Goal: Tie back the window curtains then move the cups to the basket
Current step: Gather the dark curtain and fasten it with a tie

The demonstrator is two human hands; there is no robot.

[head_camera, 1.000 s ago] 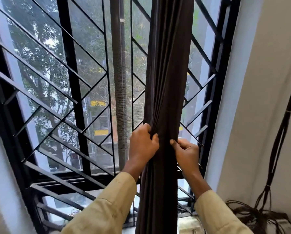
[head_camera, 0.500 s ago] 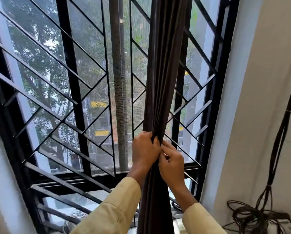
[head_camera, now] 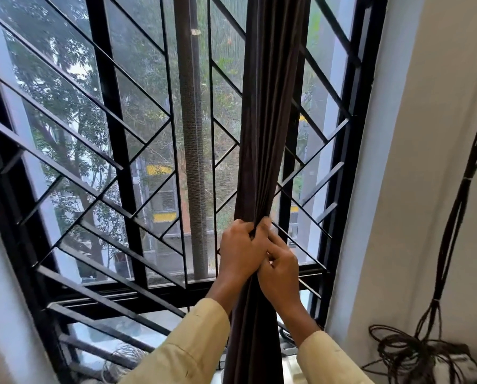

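Curtain (head_camera: 262, 134) is hanging bunched between both hands: left hand (head_camera: 241, 252) is clenching it, right hand (head_camera: 280, 268) is pinching alongside. Window grille (head_camera: 115, 151) is standing behind them; cables (head_camera: 414, 353) are lying rightward.

Black metal grille (head_camera: 115, 151) covers the whole window, trees (head_camera: 65, 106) outside. Messy tangle of cables (head_camera: 414, 353) by the wall (head_camera: 431, 134).

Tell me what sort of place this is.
Probably a room in a home or flat, well above the street: a window with a black metal grille, a dark curtain bunched in both hands, and loose cables against the wall.
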